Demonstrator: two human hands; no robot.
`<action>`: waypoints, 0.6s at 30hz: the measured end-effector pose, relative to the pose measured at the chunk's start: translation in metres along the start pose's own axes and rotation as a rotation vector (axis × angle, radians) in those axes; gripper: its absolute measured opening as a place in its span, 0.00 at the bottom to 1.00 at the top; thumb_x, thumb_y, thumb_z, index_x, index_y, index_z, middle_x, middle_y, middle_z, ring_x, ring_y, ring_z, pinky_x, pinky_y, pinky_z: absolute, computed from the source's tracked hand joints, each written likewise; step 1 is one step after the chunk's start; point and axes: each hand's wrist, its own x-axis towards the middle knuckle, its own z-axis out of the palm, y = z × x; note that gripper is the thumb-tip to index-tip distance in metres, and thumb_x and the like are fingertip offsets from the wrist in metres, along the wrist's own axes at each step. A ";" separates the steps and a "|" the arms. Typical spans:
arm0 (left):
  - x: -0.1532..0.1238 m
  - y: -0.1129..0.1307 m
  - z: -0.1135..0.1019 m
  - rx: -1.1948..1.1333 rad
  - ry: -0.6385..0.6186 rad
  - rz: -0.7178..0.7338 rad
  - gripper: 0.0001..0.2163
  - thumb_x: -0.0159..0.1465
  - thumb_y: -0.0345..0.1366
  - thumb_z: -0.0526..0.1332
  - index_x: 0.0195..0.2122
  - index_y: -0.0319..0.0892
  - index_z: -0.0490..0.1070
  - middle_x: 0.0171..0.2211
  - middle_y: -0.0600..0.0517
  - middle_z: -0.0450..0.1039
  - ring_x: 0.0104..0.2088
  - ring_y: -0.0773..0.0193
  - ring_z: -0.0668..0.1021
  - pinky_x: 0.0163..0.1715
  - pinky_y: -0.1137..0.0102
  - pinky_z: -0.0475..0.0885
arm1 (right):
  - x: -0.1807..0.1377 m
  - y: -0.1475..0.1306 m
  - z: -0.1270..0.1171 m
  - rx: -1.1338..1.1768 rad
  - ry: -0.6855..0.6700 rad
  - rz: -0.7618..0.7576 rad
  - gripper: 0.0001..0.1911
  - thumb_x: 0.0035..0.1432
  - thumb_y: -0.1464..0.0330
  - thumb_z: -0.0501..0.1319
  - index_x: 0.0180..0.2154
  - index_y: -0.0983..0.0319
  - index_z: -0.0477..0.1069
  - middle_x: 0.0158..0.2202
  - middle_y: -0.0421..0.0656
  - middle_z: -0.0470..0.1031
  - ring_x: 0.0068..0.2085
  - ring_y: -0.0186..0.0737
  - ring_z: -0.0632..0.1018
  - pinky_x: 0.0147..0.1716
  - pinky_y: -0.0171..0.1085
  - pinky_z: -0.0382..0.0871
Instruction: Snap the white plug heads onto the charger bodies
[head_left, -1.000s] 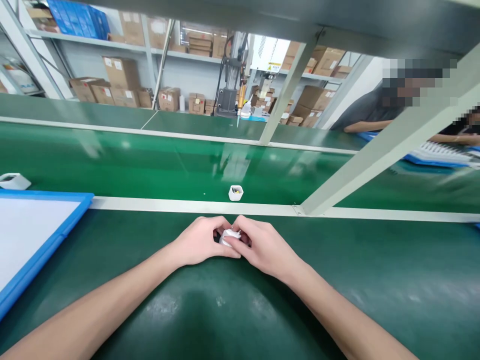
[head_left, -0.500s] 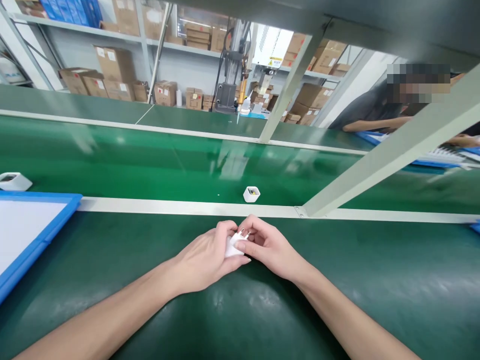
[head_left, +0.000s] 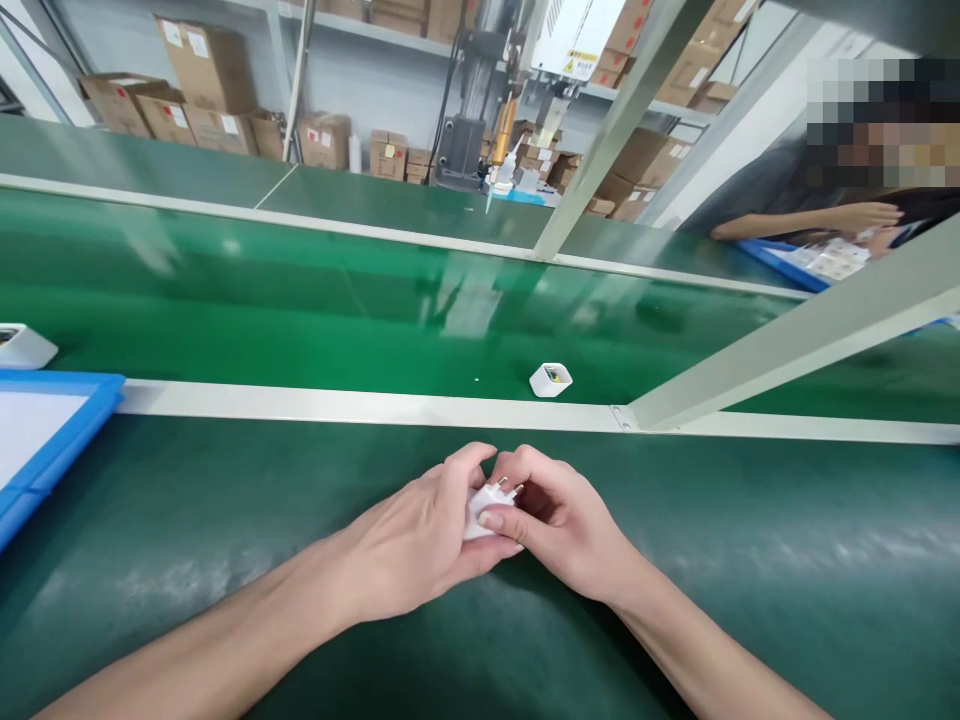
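Between my two hands is a white plug-in charger (head_left: 480, 513), its two round metal pins pointing up and to the right. My left hand (head_left: 424, 530) is closed around its left side, thumb below. From the right, my right hand (head_left: 559, 515) pinches it, with the thumb pressed on the near face. Fingers hide much of the charger's body. Both hands are held over the dark green bench (head_left: 405, 660). Beyond the pale rail, a white charger housing (head_left: 551, 380) with an open end lies on the green belt (head_left: 360, 345).
A blue-edged tray (head_left: 45, 425) stands at left, with another white housing (head_left: 26, 347) behind it. A slanted pale post (head_left: 795, 340) rises at right from the rail (head_left: 300, 403). Across the belt are a machine (head_left: 480, 110), boxes (head_left: 210, 65) and a person (head_left: 825, 215) at work.
The view has shifted, so the belt, the housing and the post sit differently in the picture. My hands keep hold of the charger, the right thumb still pressing on it.
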 end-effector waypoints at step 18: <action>0.004 0.003 -0.015 -0.453 0.064 -0.239 0.22 0.69 0.46 0.61 0.58 0.46 0.55 0.45 0.48 0.73 0.43 0.58 0.78 0.45 0.62 0.73 | 0.008 0.006 -0.010 0.174 0.158 -0.204 0.12 0.73 0.57 0.57 0.50 0.57 0.65 0.32 0.38 0.66 0.29 0.34 0.67 0.28 0.34 0.64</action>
